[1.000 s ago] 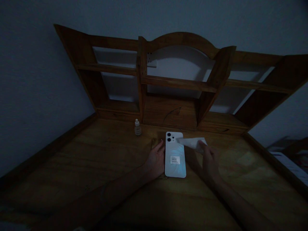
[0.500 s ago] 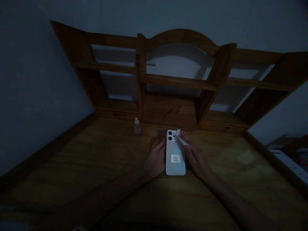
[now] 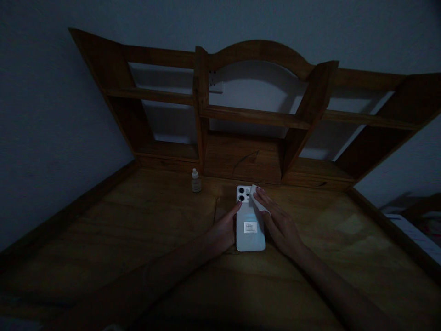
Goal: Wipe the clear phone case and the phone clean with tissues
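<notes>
A pale smartphone (image 3: 245,213) is back side up in front of me, its camera lenses at the far end and a small printed label on its lower half. My left hand (image 3: 223,231) grips its left edge, thumb over the rim by the lenses and the other fingers hidden. Over the upper right of the phone's back lies a folded white cloth or tissue (image 3: 256,202). My right hand (image 3: 280,226) presses it there, fingers together on top of it. A small dropper-like bottle (image 3: 196,185) with a white cap stands beyond, to the left.
The wooden desk (image 3: 165,216) carries a wooden shelf unit (image 3: 255,119) along its back edge. A power socket (image 3: 216,86) shows on the wall behind. White flat items (image 3: 411,234) lie past the desk's right edge. The room is dim.
My left thumb has moved from beside the phone onto its edge near the lenses. The cloth and my right fingers have shifted slightly left. The bottle stays put.
</notes>
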`<action>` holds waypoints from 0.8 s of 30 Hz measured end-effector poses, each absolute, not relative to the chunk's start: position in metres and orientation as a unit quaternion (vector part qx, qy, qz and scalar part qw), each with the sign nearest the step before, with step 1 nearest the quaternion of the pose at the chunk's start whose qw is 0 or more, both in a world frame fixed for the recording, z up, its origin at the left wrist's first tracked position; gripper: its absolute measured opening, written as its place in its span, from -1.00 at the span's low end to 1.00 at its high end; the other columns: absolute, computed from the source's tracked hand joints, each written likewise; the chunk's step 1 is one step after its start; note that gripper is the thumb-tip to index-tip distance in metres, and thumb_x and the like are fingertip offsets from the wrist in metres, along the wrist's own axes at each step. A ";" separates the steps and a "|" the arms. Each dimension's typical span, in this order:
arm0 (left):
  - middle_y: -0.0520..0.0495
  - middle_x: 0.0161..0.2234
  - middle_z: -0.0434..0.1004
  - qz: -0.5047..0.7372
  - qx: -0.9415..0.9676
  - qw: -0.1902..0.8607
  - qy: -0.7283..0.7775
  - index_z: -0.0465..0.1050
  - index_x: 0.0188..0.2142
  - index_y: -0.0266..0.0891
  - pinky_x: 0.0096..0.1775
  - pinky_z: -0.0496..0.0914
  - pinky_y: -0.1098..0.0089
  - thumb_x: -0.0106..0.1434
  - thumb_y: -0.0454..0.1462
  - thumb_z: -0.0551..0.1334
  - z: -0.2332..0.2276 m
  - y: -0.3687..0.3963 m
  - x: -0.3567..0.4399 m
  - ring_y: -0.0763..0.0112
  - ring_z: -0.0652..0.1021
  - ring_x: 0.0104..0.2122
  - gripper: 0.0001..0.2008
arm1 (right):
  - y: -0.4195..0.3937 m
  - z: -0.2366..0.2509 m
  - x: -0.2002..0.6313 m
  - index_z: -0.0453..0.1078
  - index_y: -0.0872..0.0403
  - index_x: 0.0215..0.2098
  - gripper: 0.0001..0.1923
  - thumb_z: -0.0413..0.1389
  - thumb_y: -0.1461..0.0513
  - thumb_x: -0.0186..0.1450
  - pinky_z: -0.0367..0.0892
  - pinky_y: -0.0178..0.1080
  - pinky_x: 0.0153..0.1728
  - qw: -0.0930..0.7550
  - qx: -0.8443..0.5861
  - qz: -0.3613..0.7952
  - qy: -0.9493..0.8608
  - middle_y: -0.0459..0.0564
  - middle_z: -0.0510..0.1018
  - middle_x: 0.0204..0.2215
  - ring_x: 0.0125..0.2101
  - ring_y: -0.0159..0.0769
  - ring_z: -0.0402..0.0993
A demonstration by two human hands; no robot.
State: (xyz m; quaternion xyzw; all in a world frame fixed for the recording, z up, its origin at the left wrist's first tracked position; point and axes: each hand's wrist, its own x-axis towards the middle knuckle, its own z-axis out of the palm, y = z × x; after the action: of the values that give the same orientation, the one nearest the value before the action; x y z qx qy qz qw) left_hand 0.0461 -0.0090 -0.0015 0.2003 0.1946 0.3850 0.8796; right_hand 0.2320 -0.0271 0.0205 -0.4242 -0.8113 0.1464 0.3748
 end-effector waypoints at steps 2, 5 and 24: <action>-0.23 0.00 0.56 0.388 0.203 0.874 0.213 0.45 0.08 -0.34 0.15 0.26 0.20 0.30 -0.07 0.23 -0.004 -0.009 0.046 0.13 0.48 0.07 -0.53 | -0.028 0.021 0.232 0.06 -0.13 0.37 -0.51 -0.13 0.17 0.48 -0.10 0.12 0.36 0.378 -0.424 0.146 -0.810 -0.12 0.05 0.38 0.37 -0.15 -0.08; -0.26 -0.01 0.55 0.402 0.223 0.858 0.229 0.47 0.03 -0.35 0.10 0.30 0.19 0.27 -0.13 0.27 -0.006 -0.011 0.046 0.13 0.51 0.03 -0.58 | -0.028 0.022 0.232 0.07 -0.13 0.36 -0.51 -0.13 0.18 0.48 -0.09 0.14 0.36 0.384 -0.421 0.144 -0.809 -0.12 0.05 0.38 0.37 -0.14 -0.08; -0.18 -0.12 0.56 0.400 0.310 0.826 0.250 0.44 -0.07 -0.27 0.03 0.34 0.09 -0.13 -0.53 0.44 0.002 -0.020 0.040 0.12 0.54 -0.10 -0.42 | -0.028 0.022 0.233 0.04 -0.13 0.37 -0.50 -0.11 0.18 0.48 -0.08 0.11 0.37 0.390 -0.420 0.150 -0.806 -0.15 0.00 0.39 0.38 -0.15 -0.13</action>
State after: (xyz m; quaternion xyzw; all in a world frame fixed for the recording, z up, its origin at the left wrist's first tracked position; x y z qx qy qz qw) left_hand 0.0396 -0.0197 0.0018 0.3100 0.2498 0.3996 0.8257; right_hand 0.2329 -0.0280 0.0223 -0.4199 -0.8058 0.1496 0.3898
